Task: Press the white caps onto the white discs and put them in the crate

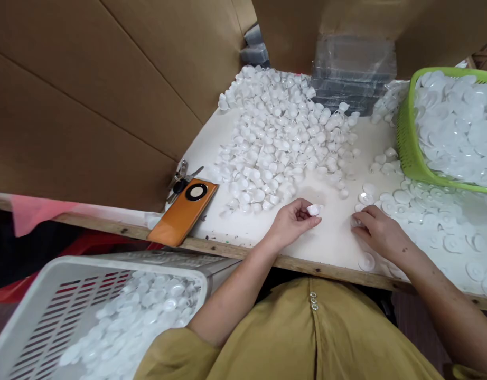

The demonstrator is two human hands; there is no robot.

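Observation:
My left hand (293, 221) is closed, pinching a small white plastic cup (314, 210) between thumb and fingers just above the table. A large heap of the same tiny cups (275, 137) spreads out beyond it. To the right, my right hand (380, 232) has its fingertips together on a small white disc like a saucer (356, 222), mostly covered by the fingers. Many flat white saucers (429, 216) lie scattered on the table beside and behind this hand. The two hands are apart.
A green basket (405, 137) full of saucers stands at the right. Left lie an orange phone (182, 214) and keys (183, 177). Below the wooden table edge (227, 250), a grey crate (57, 295) holds white pieces. Cardboard (85, 105) walls the left; wrapped grey blocks (346, 89) stand behind.

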